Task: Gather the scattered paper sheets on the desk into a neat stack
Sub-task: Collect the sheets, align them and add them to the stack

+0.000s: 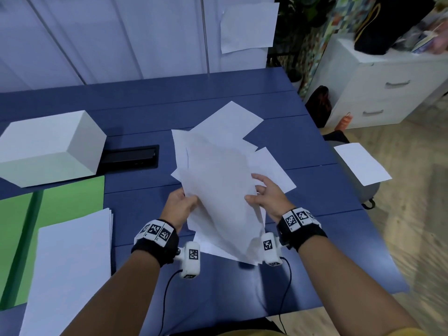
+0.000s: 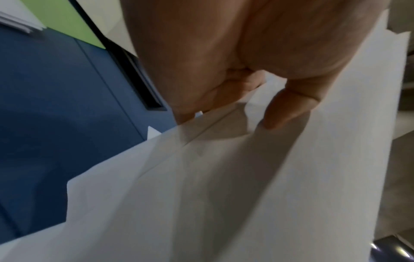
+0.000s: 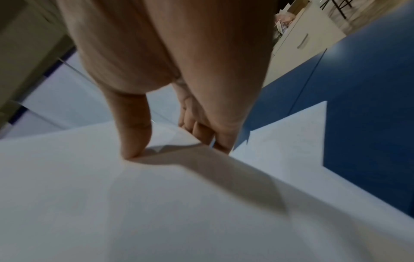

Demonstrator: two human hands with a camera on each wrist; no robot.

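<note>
We see both hands holding a loose sheaf of white paper sheets [image 1: 218, 190] above the blue table [image 1: 303, 146]. The left hand [image 1: 180, 206] takes the sheaf's left edge; in the left wrist view its thumb [image 2: 289, 108] lies on the top sheet while the other fingers [image 2: 190, 109] pass beneath, so this grip is closed on the paper. The right hand [image 1: 269, 194] takes the opposite edge; in the right wrist view its thumb [image 3: 134, 134] presses the upper face and its fingers [image 3: 206, 134] curl under the edge, a second grip closed on the same sheaf. The sheets in the sheaf are uneven, their corners fanning out at different angles, and the near end hangs between the two wrists. Further sheets [image 1: 232, 120] lie flat on the table beyond and to the right of the hands, partly overlapped by the held paper.

At the left we note a squared stack of paper [image 1: 70, 263] resting partly on a green folder [image 1: 72, 195], with a white box [image 1: 48, 146] behind it and a black slot [image 1: 131, 157] set in the table just beside the box. One sheet [image 1: 361, 163] lies off the table to the right, on a grey seat [image 1: 368, 192]; another sheet [image 1: 248, 27] hangs on the white wall panel. A white drawer cabinet [image 1: 378, 86] stands on the floor at the far right.
</note>
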